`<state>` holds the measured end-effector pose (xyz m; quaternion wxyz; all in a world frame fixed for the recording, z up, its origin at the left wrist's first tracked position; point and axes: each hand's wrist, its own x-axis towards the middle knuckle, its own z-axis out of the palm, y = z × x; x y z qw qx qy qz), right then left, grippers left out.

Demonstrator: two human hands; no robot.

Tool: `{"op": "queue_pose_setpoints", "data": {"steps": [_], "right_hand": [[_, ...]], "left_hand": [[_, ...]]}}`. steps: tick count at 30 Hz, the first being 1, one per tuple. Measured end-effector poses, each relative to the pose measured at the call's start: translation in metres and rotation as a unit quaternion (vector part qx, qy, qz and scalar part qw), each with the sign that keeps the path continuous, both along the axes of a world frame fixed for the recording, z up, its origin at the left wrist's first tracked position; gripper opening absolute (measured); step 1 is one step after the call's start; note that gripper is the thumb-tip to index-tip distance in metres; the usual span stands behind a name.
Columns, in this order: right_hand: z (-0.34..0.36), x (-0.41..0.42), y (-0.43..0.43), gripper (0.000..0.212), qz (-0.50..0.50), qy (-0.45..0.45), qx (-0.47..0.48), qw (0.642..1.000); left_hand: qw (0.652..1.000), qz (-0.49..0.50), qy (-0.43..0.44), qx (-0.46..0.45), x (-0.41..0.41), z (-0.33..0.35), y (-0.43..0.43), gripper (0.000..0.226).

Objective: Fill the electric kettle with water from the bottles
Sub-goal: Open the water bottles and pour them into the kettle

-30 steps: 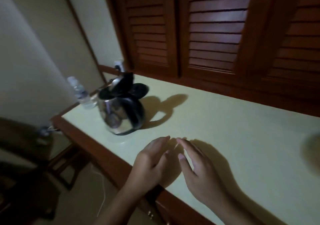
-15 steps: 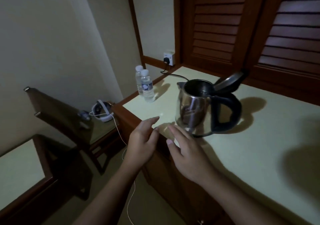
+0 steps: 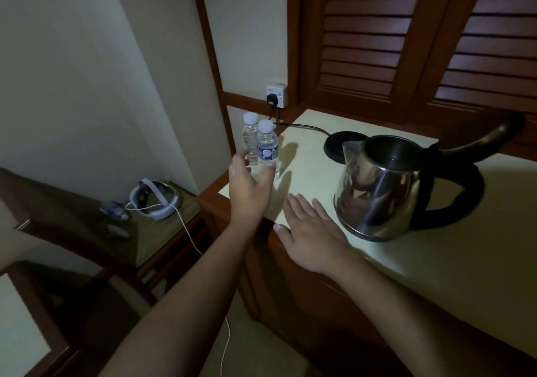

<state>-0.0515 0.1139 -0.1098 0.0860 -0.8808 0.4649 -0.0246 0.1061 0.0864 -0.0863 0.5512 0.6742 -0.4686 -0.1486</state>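
At the bench corner: two capped bottles stand close together, the front bottle (image 3: 267, 150) just beside the back bottle (image 3: 249, 136), near the left edge of the bench (image 3: 436, 260)
Left hand: the left hand (image 3: 247, 186) is wide, fingers loosely spread before the lower part of the front bottle; it holds nothing; I cannot tell if it touches the plastic
Right hand: the right hand (image 3: 309, 232) lies flat with straight fingers on the bench edge, near the kettle (image 3: 377, 193); it holds nothing
Kettle: upright, standing off its base (image 3: 338, 144); lid (image 3: 482, 141) lifted, mouth open
Risk at the grasp: the bottles stand so tight that, I judge, a careless closing could knock the back one over, or off the edge toward the side table (image 3: 158, 231)
Risk at the pour: thin plastic may give under a squeeze; water could splash near the base and its cord (image 3: 305, 126)
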Motion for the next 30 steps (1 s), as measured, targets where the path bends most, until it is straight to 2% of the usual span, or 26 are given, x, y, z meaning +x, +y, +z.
{"op": "queue_pose_setpoints", "data": {"steps": [3,8,11,14,18,23,26,30], "right_hand": [[0.004,-0.002,0.003,0.075,0.003,0.036,0.003,0.999],[0.007,-0.005,0.01,0.078,0.007,0.047,0.005,0.999],[0.004,-0.012,0.014,0.074,0.006,0.012,0.011,1.0],[0.008,-0.017,0.013,0.064,-0.015,-0.094,0.023,0.995],[0.027,-0.023,0.013,0.048,-0.038,-0.244,-0.035,0.968],[0.059,-0.024,0.004,0.04,-0.042,-0.391,-0.162,0.905],[0.087,-0.022,0.001,0.048,-0.04,-0.396,-0.202,0.895],[0.119,-0.025,0.004,0.052,-0.05,-0.328,-0.127,0.935]], "left_hand": [[0.999,0.031,0.001,-0.007,-0.009,0.003,-0.019,0.071],[0.997,0.072,0.004,-0.017,-0.022,0.005,-0.04,0.061],[0.997,0.082,-0.009,-0.008,-0.021,0.004,-0.045,0.055],[0.997,0.075,-0.021,-0.012,-0.019,0.003,-0.044,0.049],[0.998,0.031,-0.047,-0.031,-0.016,0.0,-0.028,0.047],[0.994,-0.085,-0.047,-0.059,-0.013,0.005,0.017,0.052],[0.984,-0.16,-0.043,-0.062,-0.016,0.018,0.044,0.051],[0.974,-0.219,-0.039,-0.042,-0.019,0.03,0.068,0.057]]}}
